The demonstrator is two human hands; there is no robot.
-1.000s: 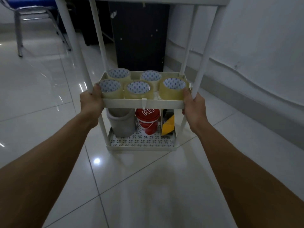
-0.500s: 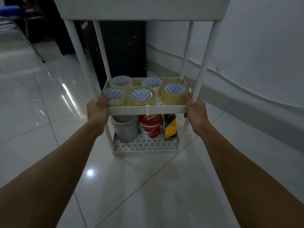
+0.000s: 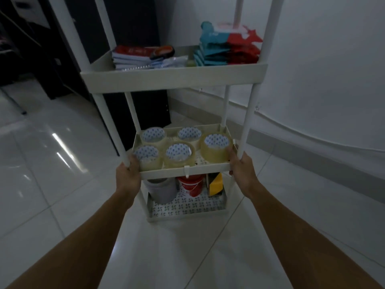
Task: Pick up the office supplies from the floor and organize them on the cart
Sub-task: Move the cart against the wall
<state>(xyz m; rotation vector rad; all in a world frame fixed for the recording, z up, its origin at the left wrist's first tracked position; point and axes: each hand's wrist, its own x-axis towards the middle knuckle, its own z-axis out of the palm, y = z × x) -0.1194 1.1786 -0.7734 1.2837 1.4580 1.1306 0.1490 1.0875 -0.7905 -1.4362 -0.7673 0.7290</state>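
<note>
At frame centre, left hand and right hand clamp the cart beside its tape rolls; supplies look shelved, so positioning it likely comes next.

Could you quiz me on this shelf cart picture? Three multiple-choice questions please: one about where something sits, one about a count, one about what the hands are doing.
1. Where does the red bucket sit?
A. top shelf
B. bottom shelf, between the grey bucket and the black-and-yellow tape
C. on the floor

2. How many tape rolls are on the middle shelf?
A. three
B. five
C. seven

3. What are the hands doing?
A. both grip the cart at the middle shelf's front corners
B. both hang free
C. one lifts a tape roll

Answers:
1 B: it stands on the patterned lowest tray between those two.
2 B: two rolls at the back, three in front, such as the big one.
3 A: the left hand and right hand each close around a corner by the posts.
</note>
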